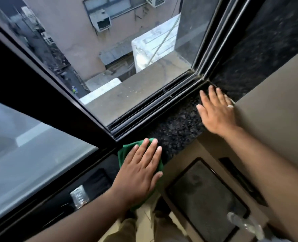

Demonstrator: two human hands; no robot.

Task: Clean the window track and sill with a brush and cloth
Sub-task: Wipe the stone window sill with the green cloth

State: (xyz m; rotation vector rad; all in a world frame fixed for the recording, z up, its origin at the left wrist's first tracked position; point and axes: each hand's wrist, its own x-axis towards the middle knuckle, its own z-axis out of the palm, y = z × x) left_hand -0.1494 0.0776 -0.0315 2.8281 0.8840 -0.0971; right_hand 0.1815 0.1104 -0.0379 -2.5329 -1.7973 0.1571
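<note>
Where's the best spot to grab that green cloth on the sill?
Probably pinch the green cloth at its exposed far-left edge, coming from the window side. The left hand lies flat over most of it, so only that edge and the corner hanging off the sill show.

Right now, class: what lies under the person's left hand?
A green cloth, pressed flat by the left hand on the dark speckled sill. Its edges show around the hand; the part beneath the palm is covered.

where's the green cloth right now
The green cloth lies under the flat left hand on the dark stone sill, lower centre of the head view, beside the window track.
</note>
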